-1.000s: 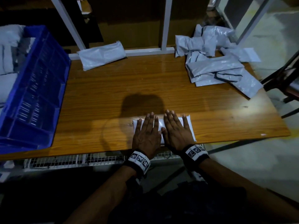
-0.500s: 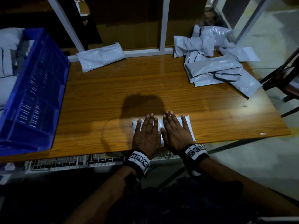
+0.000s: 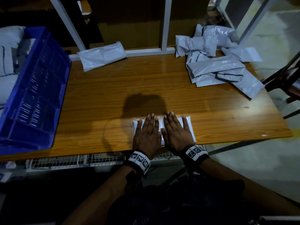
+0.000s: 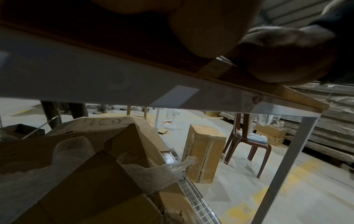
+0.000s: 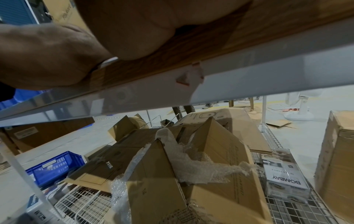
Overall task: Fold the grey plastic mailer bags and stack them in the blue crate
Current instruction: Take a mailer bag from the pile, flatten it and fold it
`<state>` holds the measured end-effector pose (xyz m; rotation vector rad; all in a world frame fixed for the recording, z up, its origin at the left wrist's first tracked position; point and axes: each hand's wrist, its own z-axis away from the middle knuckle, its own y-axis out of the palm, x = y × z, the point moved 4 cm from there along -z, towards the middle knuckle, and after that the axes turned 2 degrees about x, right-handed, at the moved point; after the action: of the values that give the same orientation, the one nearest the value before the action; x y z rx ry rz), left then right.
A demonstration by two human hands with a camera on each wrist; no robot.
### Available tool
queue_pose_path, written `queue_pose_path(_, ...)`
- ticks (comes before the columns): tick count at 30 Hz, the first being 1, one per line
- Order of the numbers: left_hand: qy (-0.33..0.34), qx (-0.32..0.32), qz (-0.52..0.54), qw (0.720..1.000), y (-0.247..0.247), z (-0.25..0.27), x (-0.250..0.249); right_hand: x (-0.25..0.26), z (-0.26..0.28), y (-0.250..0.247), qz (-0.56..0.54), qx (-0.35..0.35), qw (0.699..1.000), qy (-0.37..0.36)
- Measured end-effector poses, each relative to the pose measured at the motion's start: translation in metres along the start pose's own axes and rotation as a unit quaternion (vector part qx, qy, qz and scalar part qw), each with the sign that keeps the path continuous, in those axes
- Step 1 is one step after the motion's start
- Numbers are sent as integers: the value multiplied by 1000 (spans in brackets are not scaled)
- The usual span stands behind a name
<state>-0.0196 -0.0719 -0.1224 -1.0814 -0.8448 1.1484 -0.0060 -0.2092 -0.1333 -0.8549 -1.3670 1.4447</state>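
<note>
A folded grey mailer bag (image 3: 189,124) lies at the near edge of the wooden table (image 3: 162,88). My left hand (image 3: 146,132) and right hand (image 3: 176,130) press flat on it side by side, fingers straight. The blue crate (image 3: 37,91) stands at the table's left end, tilted. A heap of unfolded grey mailer bags (image 3: 215,67) sits at the far right. One folded bag (image 3: 102,55) rests at the far edge by the frame. In the wrist views only the heels of my hands show on the table edge (image 4: 210,69), (image 5: 172,50).
White frame posts (image 3: 165,25) rise behind the table. More grey bags (image 3: 8,51) lie left of the crate. A dark chair (image 3: 289,78) stands off the right end. Cardboard boxes (image 5: 201,159) and bubble wrap fill the wire shelf under the table.
Both hands stay pressed flat on the folded bag; they have barely shifted. Only the head view has moved slightly.
</note>
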Motion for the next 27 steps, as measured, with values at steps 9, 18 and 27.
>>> queue_pose_path(9,-4,-5,4,1000,-2,0,-1,0,-1,1,-5,15,1000,0)
queue_pose_path(18,-3,-6,8,1000,0,-1,-1,-3,-1,5,-1,11,1000,-5)
queue_pose_path(27,2,-15,15,1000,-3,1,0,-2,-2,2,9,37,999,-5)
